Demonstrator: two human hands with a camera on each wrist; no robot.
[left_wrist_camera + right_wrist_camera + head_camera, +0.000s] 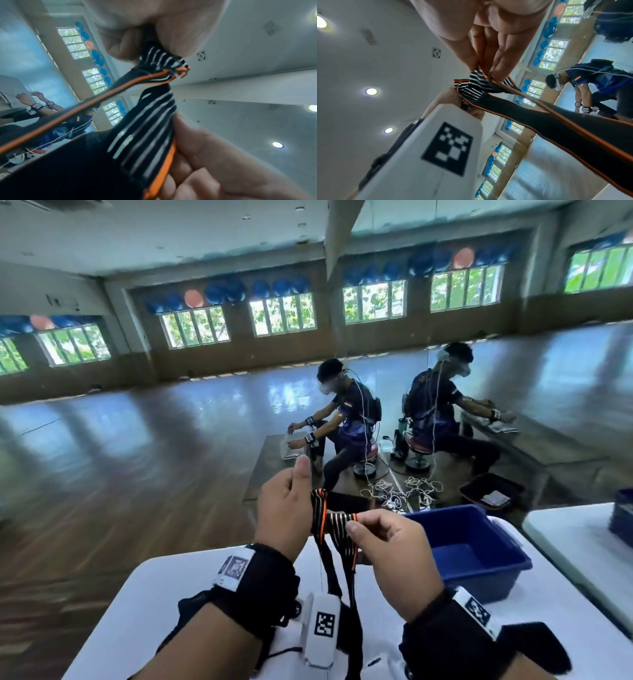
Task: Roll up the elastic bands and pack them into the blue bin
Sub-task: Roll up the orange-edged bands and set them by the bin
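Right now the left hand (286, 508) is gripping one end of the black-and-orange elastic band (330, 523) above the desk (164, 587), the right hand (390, 546) is pinching its other end, and the blue bin (479, 549) is sitting toward the desk's far right corner.

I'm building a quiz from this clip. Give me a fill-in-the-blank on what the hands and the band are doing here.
1. The elastic band is black with ____ edging.
2. Both the left hand and the right hand ____ the band.
3. The bin on the white table is ____ in colour.
4. The band's loose tail hangs ____ between the wrists.

Missing words: orange; pinch; blue; down
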